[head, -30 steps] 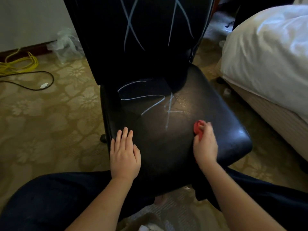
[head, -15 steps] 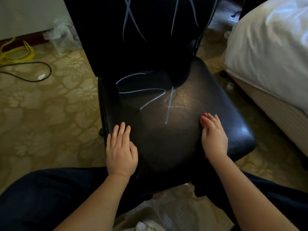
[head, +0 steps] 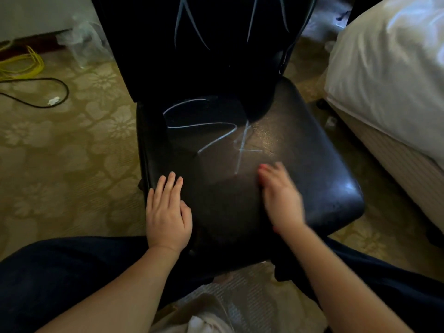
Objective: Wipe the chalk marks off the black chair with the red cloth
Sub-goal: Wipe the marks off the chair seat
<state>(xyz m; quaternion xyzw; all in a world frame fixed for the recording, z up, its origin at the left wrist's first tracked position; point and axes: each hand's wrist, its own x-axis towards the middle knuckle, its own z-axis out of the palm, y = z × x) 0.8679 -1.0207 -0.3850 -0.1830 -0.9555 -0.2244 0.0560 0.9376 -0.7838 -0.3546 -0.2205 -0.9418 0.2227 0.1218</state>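
1 cloth (head: 263, 167) under R grip (head: 281, 200)

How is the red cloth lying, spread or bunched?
Likely spread flat: the red cloth peeks out ahead of and behind the flat right hand, whose blur hides the rest.

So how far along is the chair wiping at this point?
Done: nothing visibly; seat marks and backrest marks look intact. In hand: the right hand presses the red cloth onto the black chair seat just short of the marks, left hand braced flat. Left: all marks.
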